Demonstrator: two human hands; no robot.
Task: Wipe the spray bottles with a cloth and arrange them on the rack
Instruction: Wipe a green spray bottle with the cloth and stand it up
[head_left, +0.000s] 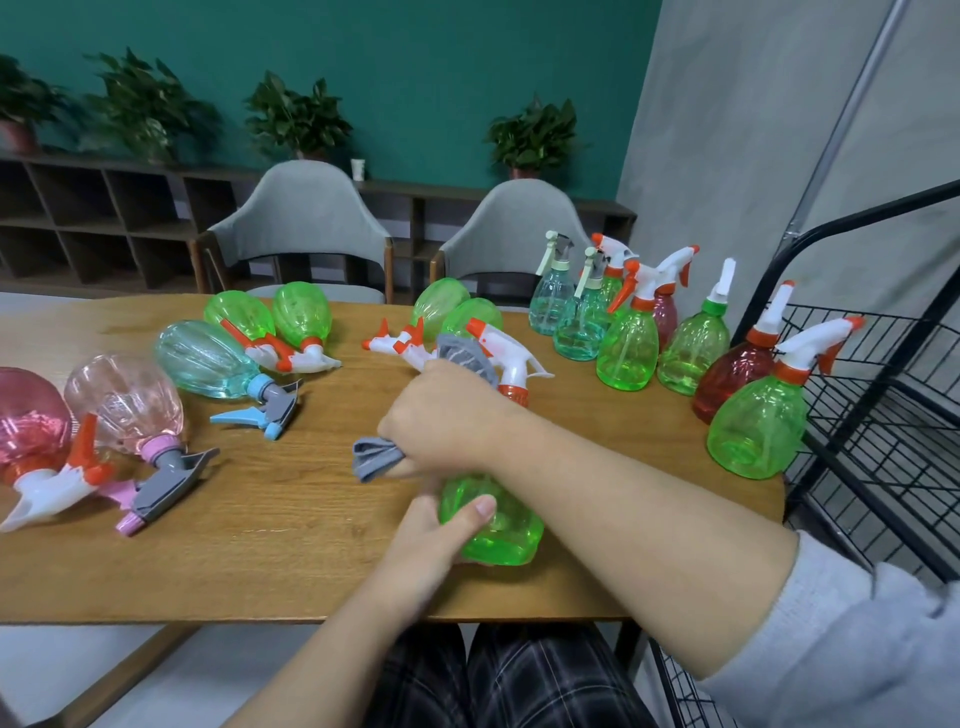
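Observation:
A green spray bottle (498, 525) with a white and orange trigger head is tilted over the wooden table (260, 561). My left hand (436, 535) grips its base, thumb across the green body. My right hand (447, 415) clutches a grey cloth (374, 457) around the bottle's upper part, hiding the neck. Several bottles lie on their sides at the left and middle, among them a pink one (130, 405) and a pale teal one (208, 358). Several others stand upright at the right, such as a green bottle (753, 426). The black wire rack (878, 415) stands beyond the table's right end.
Two grey chairs (301, 218) face the table's far side. Behind them a low dark shelf unit (104, 218) carries potted plants against a teal wall. A grey wall and a metal pole stand behind the rack. My lap is below the table's near edge.

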